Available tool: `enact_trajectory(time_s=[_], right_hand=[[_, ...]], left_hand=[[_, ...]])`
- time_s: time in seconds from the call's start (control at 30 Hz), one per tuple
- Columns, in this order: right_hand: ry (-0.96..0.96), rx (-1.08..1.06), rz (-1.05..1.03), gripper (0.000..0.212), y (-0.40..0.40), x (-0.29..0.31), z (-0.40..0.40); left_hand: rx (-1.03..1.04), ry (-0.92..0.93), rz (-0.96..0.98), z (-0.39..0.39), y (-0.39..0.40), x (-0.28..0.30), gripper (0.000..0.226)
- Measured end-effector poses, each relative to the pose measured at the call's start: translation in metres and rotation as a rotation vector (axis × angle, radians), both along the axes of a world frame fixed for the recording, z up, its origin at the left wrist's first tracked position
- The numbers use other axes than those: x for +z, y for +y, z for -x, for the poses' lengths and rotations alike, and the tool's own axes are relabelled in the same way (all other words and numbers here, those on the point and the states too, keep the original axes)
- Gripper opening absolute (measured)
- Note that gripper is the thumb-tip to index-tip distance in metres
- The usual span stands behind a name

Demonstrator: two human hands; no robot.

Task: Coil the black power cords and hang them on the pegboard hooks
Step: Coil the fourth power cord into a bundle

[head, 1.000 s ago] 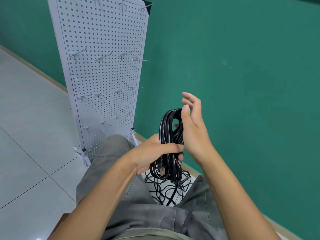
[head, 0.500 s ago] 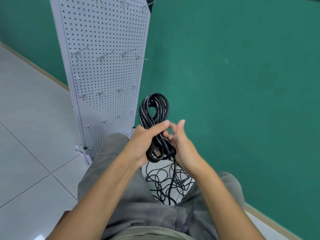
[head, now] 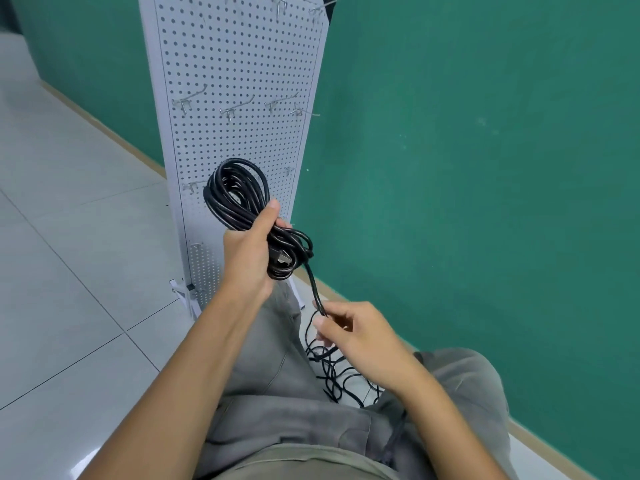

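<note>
Black coil (head: 239,195) loops above left hand's (head: 251,252) grip.

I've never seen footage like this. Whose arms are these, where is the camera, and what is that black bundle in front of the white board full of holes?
There is no machine here: the arms belong to a person, and one camera worn on their head looks forward and down, so you see what they see. The left hand grips a coiled black power cord, raised in front of the white pegboard. The right hand pinches the cord's loose tail, which runs down to a tangle of black cords on the tiled floor between the person's knees. The pegboard stands against a green wall and carries metal hooks, none holding a cord yet.
</note>
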State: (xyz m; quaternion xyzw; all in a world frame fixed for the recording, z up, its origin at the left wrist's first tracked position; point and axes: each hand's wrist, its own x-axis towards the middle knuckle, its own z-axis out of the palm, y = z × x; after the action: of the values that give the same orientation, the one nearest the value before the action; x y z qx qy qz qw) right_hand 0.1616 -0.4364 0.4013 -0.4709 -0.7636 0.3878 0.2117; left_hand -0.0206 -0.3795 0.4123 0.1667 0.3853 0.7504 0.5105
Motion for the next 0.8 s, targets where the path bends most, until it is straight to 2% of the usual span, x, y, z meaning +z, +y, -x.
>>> enact_trajectory(time_s=[0.07, 0.17, 0.3, 0.47, 0.53, 0.63, 0.7, 0.8], right_hand=[[-0.13, 0.029, -0.149, 0.031, -0.001, 0.007, 0.002], [-0.218, 0.038, -0.301, 0.017, -0.002, 0.024, 0.006], [-0.248, 0.042, -0.342, 0.045, -0.002, 0.045, 0.002], [-0.07, -0.067, -0.382, 0.031, 0.002, 0.065, -0.009], [-0.051, -0.121, -0.424, 0.032, 0.005, 0.068, -0.011], [-0.029, -0.21, -0.483, 0.037, 0.008, 0.065, -0.014], [-0.057, -0.275, -0.549, 0.043, 0.009, 0.062, -0.015], [-0.038, -0.359, -0.575, 0.055, 0.011, 0.058, -0.017]], left_hand=[[0.044, 0.162, 0.031, -0.004, 0.0, -0.005, 0.031], [0.027, 0.344, 0.034, -0.013, -0.001, -0.012, 0.034], [-0.097, 0.419, 0.018, -0.027, -0.006, -0.01, 0.033], [-0.408, 0.51, -0.113, -0.034, -0.011, -0.007, 0.029], [-0.474, 0.598, -0.149, -0.04, -0.014, -0.006, 0.048], [-0.469, 0.693, -0.14, -0.045, -0.017, -0.001, 0.081], [-0.504, 0.736, -0.103, -0.046, -0.019, 0.002, 0.078], [-0.629, 0.764, -0.084, -0.044, -0.022, 0.003, 0.059]])
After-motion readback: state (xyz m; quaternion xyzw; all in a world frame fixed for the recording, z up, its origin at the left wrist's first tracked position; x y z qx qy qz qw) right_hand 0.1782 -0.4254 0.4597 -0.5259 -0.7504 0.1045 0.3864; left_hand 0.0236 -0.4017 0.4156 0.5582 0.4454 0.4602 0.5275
